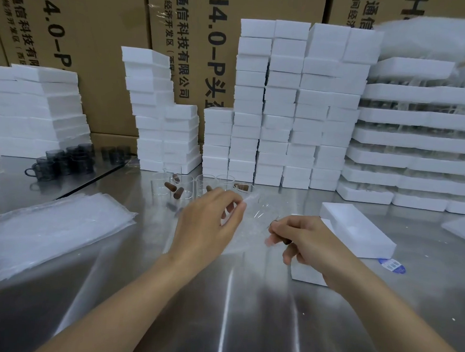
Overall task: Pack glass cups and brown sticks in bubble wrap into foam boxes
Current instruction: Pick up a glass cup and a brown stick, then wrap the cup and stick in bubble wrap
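**Item in hand: one bubble wrap piece, being filled at centre frame**

- **Bubble wrap piece** point(250, 217): it is hanging between the two hands at the centre of the frame, just above the steel table point(231, 317).
- **Left hand** point(209, 223): it is pinching the wrap's upper edge between thumb and fingertips, apparently to keep it lifted and loose for filling.
- **Right hand** point(311, 243): its fingers are curling tightly round what looks like a brown stick point(287, 242) at the wrap's right edge, presumably feeding it in. Only dark slivers are showing between the fingers.
- **Glass cups** point(185, 185): these are clear and are standing in a row just beyond the left hand, within easy reach.
- **Loose brown sticks** point(178, 193): they are lying among the cups, so cup and stick are sitting ready to be taken as a pair.
- **Foam box** point(358, 232): it is lying just right of the right hand, probably waiting for wrapped pieces. A second foam block point(305, 274) is showing under that wrist.
- **Bubble wrap pile** point(51, 227): it is lying at the left of the frame, likely the supply being drawn from.
- **Dark cups** point(63, 157): they are grouped at mid left, apart from the work.
- **Foam box stacks** point(279, 110): they are standing across the back of the table.
- **Cardboard cartons** point(97, 45): they are standing behind the stacks.
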Available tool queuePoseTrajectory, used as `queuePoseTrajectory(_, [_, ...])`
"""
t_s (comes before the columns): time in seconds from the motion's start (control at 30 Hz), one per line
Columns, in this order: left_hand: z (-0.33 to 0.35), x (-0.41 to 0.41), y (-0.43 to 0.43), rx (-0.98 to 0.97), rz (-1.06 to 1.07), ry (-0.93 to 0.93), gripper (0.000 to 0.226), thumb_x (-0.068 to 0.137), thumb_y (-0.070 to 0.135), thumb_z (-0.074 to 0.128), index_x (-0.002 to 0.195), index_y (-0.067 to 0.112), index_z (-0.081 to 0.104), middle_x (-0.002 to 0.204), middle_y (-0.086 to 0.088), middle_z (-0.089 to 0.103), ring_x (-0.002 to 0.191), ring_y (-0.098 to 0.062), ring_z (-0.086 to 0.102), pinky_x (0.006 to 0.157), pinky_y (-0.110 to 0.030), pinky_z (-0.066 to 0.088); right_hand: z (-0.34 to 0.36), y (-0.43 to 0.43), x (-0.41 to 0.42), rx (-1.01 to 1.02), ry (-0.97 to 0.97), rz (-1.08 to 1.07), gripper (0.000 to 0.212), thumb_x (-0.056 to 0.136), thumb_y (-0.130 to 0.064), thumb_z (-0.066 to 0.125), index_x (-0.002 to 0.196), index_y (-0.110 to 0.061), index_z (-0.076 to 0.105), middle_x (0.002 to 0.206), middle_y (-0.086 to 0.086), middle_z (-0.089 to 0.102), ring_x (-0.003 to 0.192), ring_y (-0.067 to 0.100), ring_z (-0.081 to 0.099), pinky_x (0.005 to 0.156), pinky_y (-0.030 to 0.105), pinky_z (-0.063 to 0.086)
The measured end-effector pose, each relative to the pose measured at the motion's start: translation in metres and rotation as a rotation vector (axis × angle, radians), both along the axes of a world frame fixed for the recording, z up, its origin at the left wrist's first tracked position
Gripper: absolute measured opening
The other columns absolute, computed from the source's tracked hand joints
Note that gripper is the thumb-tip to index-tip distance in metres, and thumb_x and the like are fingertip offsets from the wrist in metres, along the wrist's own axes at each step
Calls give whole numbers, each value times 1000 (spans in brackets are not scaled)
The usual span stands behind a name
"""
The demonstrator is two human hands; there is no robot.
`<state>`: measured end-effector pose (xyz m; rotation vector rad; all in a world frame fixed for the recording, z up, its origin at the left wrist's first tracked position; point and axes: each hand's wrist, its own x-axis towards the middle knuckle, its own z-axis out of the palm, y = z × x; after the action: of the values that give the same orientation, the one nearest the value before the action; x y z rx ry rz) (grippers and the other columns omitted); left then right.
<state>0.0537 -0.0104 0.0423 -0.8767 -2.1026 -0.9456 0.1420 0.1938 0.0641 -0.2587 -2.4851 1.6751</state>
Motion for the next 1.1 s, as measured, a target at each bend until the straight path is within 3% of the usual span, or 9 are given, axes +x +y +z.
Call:
queuePoseTrajectory(0.23, [-4, 15, 14, 5, -221, 221, 14, 107, 25, 66, 102, 18, 76, 97, 9, 68, 86, -12, 62, 76, -42, 52, -2, -2, 2, 43, 41, 80, 20, 100, -29, 63, 89, -19, 77, 89, -2, 78, 48, 15, 42, 51, 19, 37])
queuePoseTrajectory(0.37, [1, 22, 18, 129, -310, 217, 30, 110, 39, 57, 106, 19, 78, 104, 9, 68, 100, -15, 63, 88, -41, 48, -2, 0, 2, -46, 78, 125, 43, 94, -12, 55, 62, -36, 71, 64, -16, 63, 46, 14, 31, 44, 18, 25])
queuePoseTrajectory(0.43, [11, 17, 12, 266, -167, 134, 24, 106, 43, 60, 114, 26, 74, 115, 12, 65, 114, -12, 59, 100, -41, 45, 0, 1, 2, -72, 73, 135, 32, 85, -19, 57, 63, -36, 73, 66, -17, 61, 47, 14, 29, 45, 18, 23])
queuePoseTrajectory(0.53, [22, -2, -6, 382, 47, -166, 41, 94, 53, 71, 132, 48, 54, 133, 20, 52, 125, -5, 51, 107, -35, 42, 2, 4, 2, -148, 74, 197, 25, 78, -35, 67, 97, -29, 81, 92, -11, 74, 50, 15, 26, 49, 20, 23])
queuePoseTrajectory(0.63, [28, -14, -21, 543, -215, -674, 56, 85, 47, 89, 128, 56, 54, 125, 29, 56, 105, 23, 59, 85, -8, 50, 1, 4, 1, -192, 101, 209, 35, 87, -43, 72, 115, -24, 78, 98, -4, 63, 53, 14, 28, 51, 18, 27])
queuePoseTrajectory(0.73, [25, -16, -20, 570, -468, -1000, 64, 70, 54, 94, 129, 46, 72, 134, 13, 73, 123, -6, 70, 112, -36, 52, 1, 2, 2, -206, 124, 171, 24, 93, -38, 73, 112, -25, 80, 94, -2, 58, 56, 13, 29, 50, 18, 28])
queuePoseTrajectory(0.83, [20, -11, -14, 575, -591, -974, 82, 72, 53, 93, 144, 26, 65, 140, -1, 72, 129, -27, 70, 119, -56, 45, 1, 0, 2, -218, 132, 122, 14, 95, -28, 73, 103, -24, 83, 78, -7, 57, 58, 14, 24, 51, 20, 24])
queuePoseTrajectory(0.97, [19, -4, -7, 573, -608, -925, 82, 60, 58, 101, 134, 42, 70, 140, 3, 73, 129, -22, 70, 116, -52, 49, 1, -1, 4, -228, 118, 96, 10, 89, -7, 66, 88, -16, 62, 75, 10, 26, 55, 15, 19, 47, 21, 24])
queuePoseTrajectory(1.1, [16, 4, 0, 583, -591, -924, 90, 56, 51, 102, 138, 45, 65, 143, 3, 70, 133, -23, 67, 116, -53, 49, 5, -9, 11, -201, 109, 188, 17, 93, -13, 68, 80, -24, 72, 69, 6, 47, 55, 12, 32, 52, 23, 26])
